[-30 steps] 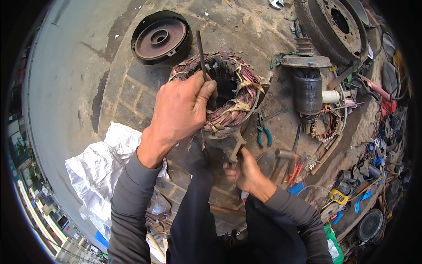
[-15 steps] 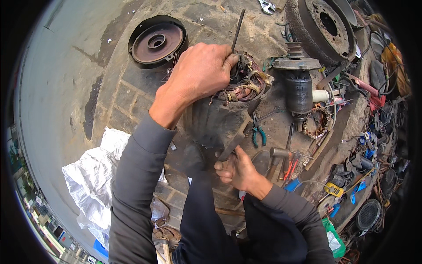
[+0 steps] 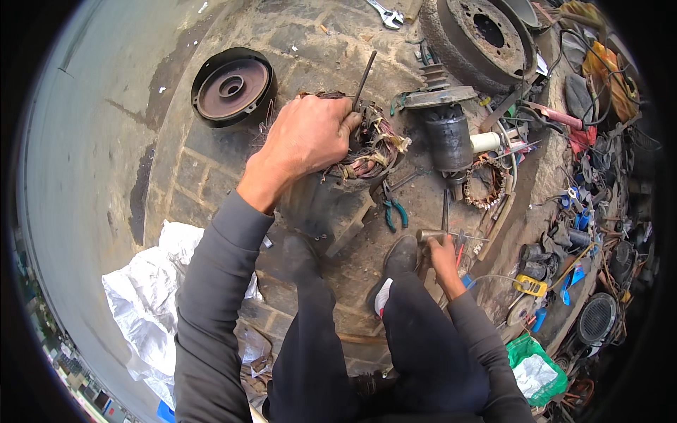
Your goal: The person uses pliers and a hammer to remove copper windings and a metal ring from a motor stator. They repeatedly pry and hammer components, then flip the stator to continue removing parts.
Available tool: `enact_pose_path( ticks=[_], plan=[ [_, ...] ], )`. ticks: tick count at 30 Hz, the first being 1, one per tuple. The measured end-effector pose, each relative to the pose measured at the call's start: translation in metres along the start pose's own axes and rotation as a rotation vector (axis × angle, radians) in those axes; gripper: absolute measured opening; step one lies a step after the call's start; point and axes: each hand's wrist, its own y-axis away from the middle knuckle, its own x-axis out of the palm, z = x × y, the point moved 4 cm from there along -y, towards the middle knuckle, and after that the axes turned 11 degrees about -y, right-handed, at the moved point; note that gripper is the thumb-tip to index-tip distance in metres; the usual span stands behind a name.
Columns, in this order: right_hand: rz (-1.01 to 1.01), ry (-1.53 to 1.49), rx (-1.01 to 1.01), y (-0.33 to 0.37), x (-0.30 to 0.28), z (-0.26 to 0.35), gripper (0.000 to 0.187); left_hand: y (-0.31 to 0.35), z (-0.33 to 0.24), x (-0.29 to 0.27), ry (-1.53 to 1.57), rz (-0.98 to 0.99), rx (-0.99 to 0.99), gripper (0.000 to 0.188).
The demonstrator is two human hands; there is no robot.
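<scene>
My left hand (image 3: 305,137) is closed round a dark metal rod (image 3: 365,76), which sticks up past the thumb. It rests over the copper windings (image 3: 381,149) in the open top of a dark motor housing (image 3: 321,208); the rod's lower end is hidden. Lower right, beside my shoe, my right hand (image 3: 444,259) has its fingers closed on a hammer (image 3: 429,234) just by its head. Pliers with green handles (image 3: 396,211) lie between the housing and the hammer. The motor's rotor (image 3: 449,137), with a pulley on top, stands to the right.
A round end cover (image 3: 233,87) lies far left of the housing. A rusty wheel rim (image 3: 469,42) and an adjustable wrench (image 3: 386,14) are at the back. A copper winding ring (image 3: 485,185) lies by the rotor. White sacking (image 3: 151,282) spreads at left; cluttered scrap lines the right.
My right hand has left the housing's lower edge, moved right and closed on the hammer. The housing sits more upright. My left hand still holds the rod at the windings.
</scene>
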Motion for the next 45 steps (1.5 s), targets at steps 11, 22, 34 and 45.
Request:
enact_pose_path(
  ticks=[11,22,34,45],
  plan=[
    [-0.011,0.710,-0.051,0.033,-0.032,-0.078,0.065,-0.037,-0.043,0.017,-0.118,0.192,0.147,0.028],
    [-0.020,0.726,-0.071,-0.004,-0.014,-0.126,0.065,-0.032,-0.071,0.035,-0.197,0.214,0.235,0.028],
    [0.210,0.179,-0.104,0.067,-0.083,0.093,0.031,-0.032,-0.071,0.031,-0.141,0.149,0.253,0.027],
    [0.303,0.645,-0.681,0.095,-0.037,0.381,0.021,-0.030,-0.068,0.033,-0.151,0.180,0.269,0.028]
  ],
)
